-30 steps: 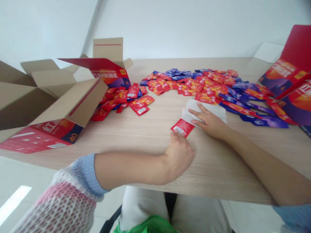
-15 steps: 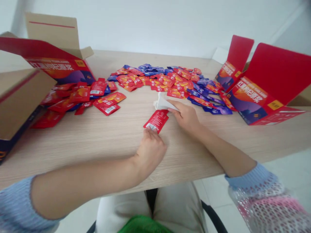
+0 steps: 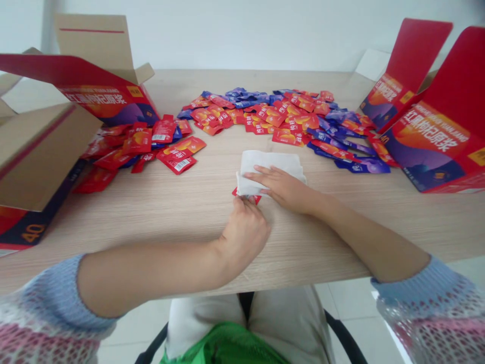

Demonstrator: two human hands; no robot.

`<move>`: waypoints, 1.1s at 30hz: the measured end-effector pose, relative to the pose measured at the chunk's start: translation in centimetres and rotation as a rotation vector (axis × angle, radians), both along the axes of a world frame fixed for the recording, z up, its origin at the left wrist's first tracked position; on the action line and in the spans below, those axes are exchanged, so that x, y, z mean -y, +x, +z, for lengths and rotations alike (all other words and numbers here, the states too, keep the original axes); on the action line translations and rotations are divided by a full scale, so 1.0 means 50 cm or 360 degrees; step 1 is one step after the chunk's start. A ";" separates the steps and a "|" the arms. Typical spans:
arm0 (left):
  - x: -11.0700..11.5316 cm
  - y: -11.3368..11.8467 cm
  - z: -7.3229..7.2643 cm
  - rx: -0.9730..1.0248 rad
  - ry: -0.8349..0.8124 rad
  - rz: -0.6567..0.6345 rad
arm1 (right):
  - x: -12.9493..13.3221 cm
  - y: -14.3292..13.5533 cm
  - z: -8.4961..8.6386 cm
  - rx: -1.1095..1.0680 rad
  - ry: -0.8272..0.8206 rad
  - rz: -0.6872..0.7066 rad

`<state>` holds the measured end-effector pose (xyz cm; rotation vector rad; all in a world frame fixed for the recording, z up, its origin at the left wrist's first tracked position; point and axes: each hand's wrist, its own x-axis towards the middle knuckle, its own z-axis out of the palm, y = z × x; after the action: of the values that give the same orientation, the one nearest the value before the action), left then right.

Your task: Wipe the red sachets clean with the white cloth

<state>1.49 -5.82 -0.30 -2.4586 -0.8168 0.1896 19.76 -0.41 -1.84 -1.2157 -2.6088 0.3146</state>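
Observation:
A folded white cloth [image 3: 271, 161] lies spread over a red sachet [image 3: 257, 199] near the middle of the table, so that only the sachet's lower edge and corners show. Flat on top of the cloth rests my right hand [image 3: 288, 189], its fingers apart and pointing left. My left hand [image 3: 246, 227] is closed, its fingertips pinching the sachet's near edge just below the cloth. Behind the cloth, a wide heap of red and purple sachets [image 3: 265, 119] curves across the table.
Another heap of red sachets [image 3: 136, 140] lies at the left, beside an open red box [image 3: 109, 103] and a nearer open carton [image 3: 45, 156]. Two more open red boxes [image 3: 386, 96] [image 3: 435, 141] stand at the right. The table's front edge is near my lap.
The cloth, bunched in my right hand before, is now spread over the sachet, and my right hand has opened flat on it. My left hand still pinches the sachet's near edge.

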 end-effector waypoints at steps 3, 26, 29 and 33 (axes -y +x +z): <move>0.001 0.000 0.002 -0.0028 0.0048 -0.0011 | -0.021 0.025 -0.002 0.0002 0.0084 -0.0094; -0.007 -0.004 0.001 0.0075 -0.0100 -0.0038 | 0.034 -0.030 0.019 -0.0296 0.0004 -0.0235; -0.008 -0.005 0.000 0.0096 -0.0153 -0.0065 | 0.032 -0.033 0.015 -0.0048 -0.0073 -0.0083; -0.006 -0.006 0.000 0.0040 -0.0062 -0.0055 | 0.005 -0.002 0.009 0.0054 -0.0016 -0.0202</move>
<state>1.20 -5.50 -0.29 -2.5146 -0.7876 0.1637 19.66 -0.67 -1.42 -1.3937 -2.5461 0.2852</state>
